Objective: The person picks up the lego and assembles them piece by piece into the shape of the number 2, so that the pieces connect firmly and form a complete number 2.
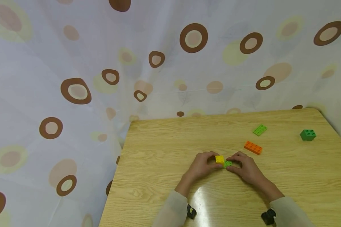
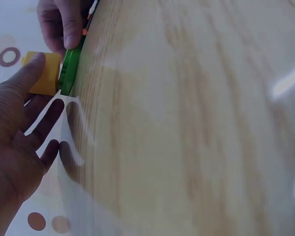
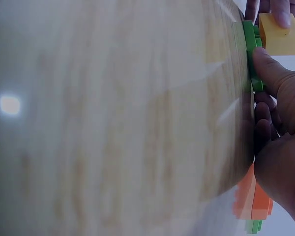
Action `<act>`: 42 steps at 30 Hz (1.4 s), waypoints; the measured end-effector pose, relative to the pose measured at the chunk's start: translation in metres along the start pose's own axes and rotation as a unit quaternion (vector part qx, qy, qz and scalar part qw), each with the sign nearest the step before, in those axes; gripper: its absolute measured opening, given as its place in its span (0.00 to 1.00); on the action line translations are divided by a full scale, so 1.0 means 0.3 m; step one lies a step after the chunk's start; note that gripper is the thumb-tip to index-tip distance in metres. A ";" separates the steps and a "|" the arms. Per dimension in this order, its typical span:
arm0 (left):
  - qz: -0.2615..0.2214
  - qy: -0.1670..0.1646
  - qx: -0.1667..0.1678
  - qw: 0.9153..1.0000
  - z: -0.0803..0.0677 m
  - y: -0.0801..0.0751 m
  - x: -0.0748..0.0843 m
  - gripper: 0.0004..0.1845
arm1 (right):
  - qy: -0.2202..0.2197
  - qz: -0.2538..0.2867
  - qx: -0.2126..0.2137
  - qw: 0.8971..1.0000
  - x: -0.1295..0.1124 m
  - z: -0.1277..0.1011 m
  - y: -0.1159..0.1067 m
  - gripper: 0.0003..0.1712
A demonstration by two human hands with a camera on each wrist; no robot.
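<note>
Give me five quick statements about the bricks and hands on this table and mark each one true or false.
1. A yellow brick sits on a flat green plate between the hands. True.
2. The left hand rests far away from the yellow brick. False: its fingers touch the yellow brick.
3. The right hand pinches the flat green plate. True.
4. The orange brick is stacked on the dark green brick. False: both lie apart on the wooden table, each on its own.
5. A light green plate lies behind the orange brick, untouched. True.
</note>
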State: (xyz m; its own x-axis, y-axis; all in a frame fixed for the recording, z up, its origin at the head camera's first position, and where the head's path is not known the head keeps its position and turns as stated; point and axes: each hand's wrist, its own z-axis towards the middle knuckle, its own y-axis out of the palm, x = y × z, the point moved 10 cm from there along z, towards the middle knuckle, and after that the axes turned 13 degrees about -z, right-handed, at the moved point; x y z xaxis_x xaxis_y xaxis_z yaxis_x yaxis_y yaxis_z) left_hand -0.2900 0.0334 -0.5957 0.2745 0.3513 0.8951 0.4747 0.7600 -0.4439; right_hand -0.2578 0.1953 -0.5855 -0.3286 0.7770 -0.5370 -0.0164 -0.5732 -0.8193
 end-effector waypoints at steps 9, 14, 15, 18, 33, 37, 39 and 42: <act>0.013 0.006 0.005 1.000 -0.006 -0.001 -0.004 0.22 | -0.003 0.000 0.002 1.000 -0.003 -0.001 -0.003 0.18; 0.040 0.019 0.002 0.999 -0.002 0.003 0.005 0.22 | -0.004 0.000 0.002 1.000 -0.002 -0.001 -0.003 0.18; 0.048 0.024 0.001 0.999 -0.001 0.004 0.009 0.22 | -0.005 -0.001 0.002 1.000 -0.002 -0.002 -0.003 0.18; 0.070 0.034 -0.003 0.997 0.004 0.009 0.016 0.23 | -0.005 0.001 0.003 1.000 -0.004 -0.002 -0.004 0.18; 0.097 0.032 -0.026 0.994 0.011 0.020 0.040 0.21 | -0.008 0.000 0.006 1.000 -0.004 -0.005 -0.005 0.18; 0.117 0.038 -0.028 0.992 0.013 0.023 0.049 0.21 | -0.010 0.001 0.007 1.000 -0.005 -0.005 -0.004 0.18; 0.122 0.045 -0.029 0.991 0.015 0.024 0.054 0.21 | -0.010 0.001 0.010 1.000 -0.006 -0.005 -0.003 0.18; 0.123 0.052 -0.029 0.991 0.016 0.026 0.056 0.21 | -0.010 0.002 0.009 1.000 -0.003 -0.005 0.002 0.18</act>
State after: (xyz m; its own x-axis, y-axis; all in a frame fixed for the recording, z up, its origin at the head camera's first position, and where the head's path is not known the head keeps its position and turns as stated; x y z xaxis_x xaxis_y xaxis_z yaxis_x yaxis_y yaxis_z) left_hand -0.2858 0.0479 -0.5841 0.4709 0.4621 0.7515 0.4283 0.6250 -0.6527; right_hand -0.2560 0.1947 -0.5857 -0.3471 0.7699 -0.5356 -0.0325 -0.5806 -0.8135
